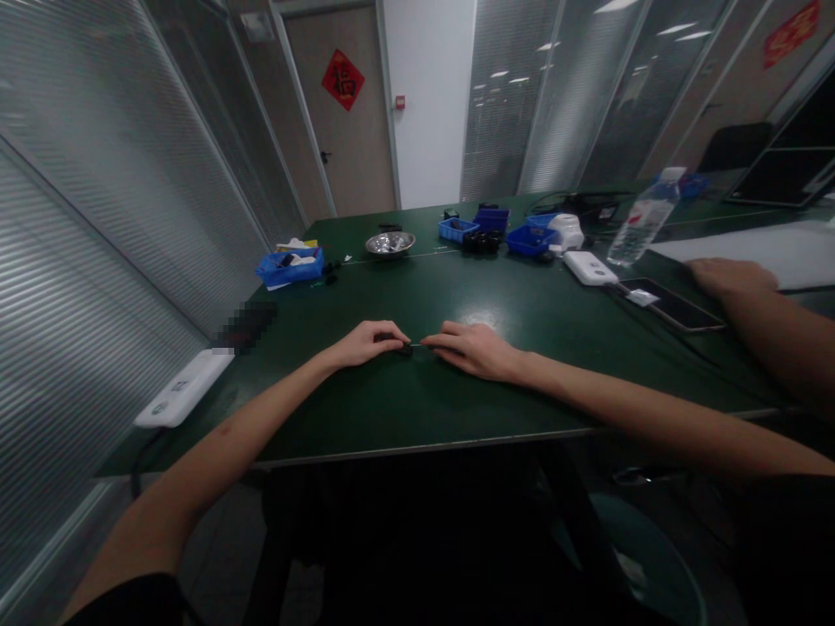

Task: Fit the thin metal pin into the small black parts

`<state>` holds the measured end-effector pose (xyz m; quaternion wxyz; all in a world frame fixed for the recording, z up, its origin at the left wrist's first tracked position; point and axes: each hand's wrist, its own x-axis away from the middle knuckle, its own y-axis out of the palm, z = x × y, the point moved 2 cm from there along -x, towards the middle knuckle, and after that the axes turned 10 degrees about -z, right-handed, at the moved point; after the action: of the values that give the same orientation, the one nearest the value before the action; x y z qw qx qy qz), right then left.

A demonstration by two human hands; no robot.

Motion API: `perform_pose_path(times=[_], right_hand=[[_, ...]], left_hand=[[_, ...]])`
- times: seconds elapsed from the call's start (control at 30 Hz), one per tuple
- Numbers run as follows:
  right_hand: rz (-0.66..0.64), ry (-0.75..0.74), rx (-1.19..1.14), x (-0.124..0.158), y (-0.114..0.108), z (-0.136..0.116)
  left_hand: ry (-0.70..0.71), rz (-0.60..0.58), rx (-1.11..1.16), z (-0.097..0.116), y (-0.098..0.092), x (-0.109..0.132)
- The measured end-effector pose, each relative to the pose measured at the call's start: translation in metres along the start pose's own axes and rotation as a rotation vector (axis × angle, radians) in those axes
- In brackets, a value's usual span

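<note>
Low over the green table [313,413], my left hand [365,343] pinches a small black part [406,349] between thumb and fingers. Most of that part is covered by the fingers, so its kind is hidden. Facing it from the right, my right hand [479,349] has its fingertips closed on a thin, light-coloured pin-like piece [417,345]. This piece spans the narrow gap between the two hands and reaches the black part. Whether it sits inside the black part or only touches it, I cannot tell.
A metal bowl [390,246] of small items stands beyond my hands. Blue trays [291,268] hold parts at the back. White power banks [186,391] lie on both sides. A phone [675,304], a bottle [645,217] and another person's hand [737,276] are at right.
</note>
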<state>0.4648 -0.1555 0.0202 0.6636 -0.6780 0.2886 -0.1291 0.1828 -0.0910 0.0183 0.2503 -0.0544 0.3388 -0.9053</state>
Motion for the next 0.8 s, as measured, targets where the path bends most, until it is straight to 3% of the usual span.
perform_pose_path(times=[0.53,0.7,0.8], right_hand=[[-0.017,-0.039,0.131,-0.002,-0.003,-0.012],[-0.018,-0.007,0.111,-0.005,0.001,-0.010],[0.010,0.047,0.091,-0.004,0.001,-0.007]], left_hand=[[-0.004,-0.043,-0.024,0.007,0.008,-0.003],[0.062,-0.066,-0.048,0.018,0.016,-0.006],[0.023,-0.054,-0.022,0.018,0.018,-0.006]])
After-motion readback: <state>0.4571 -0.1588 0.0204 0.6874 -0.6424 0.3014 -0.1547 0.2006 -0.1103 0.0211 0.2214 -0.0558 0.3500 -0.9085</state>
